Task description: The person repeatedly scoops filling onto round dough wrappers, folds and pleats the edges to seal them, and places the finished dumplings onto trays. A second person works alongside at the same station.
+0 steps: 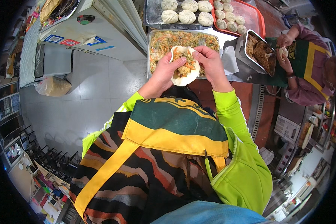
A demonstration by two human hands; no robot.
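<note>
A round dough wrapper [182, 80] lies across the fingers of my left hand [165, 70], topped with chopped vegetable filling [188, 65]. My left thumb presses into that filling. With thumb and forefinger, my right hand [210, 63] pinches the wrapper's upper right edge. The wrapper is still unsealed, its lower rim spread flat. Both hands are over the near edge of a rectangular tray of vegetable filling [162, 42], which they partly cover.
Beyond the filling stands a dark tray [154, 23] of pleated buns [187, 16]. Right of it, an orange tray [254, 21] bears smaller buns. A metal container [240, 51] holds brown filling [257, 53]. A co-worker [310, 64] at right holds another wrapper. A white cabinet [120, 42] stands at left.
</note>
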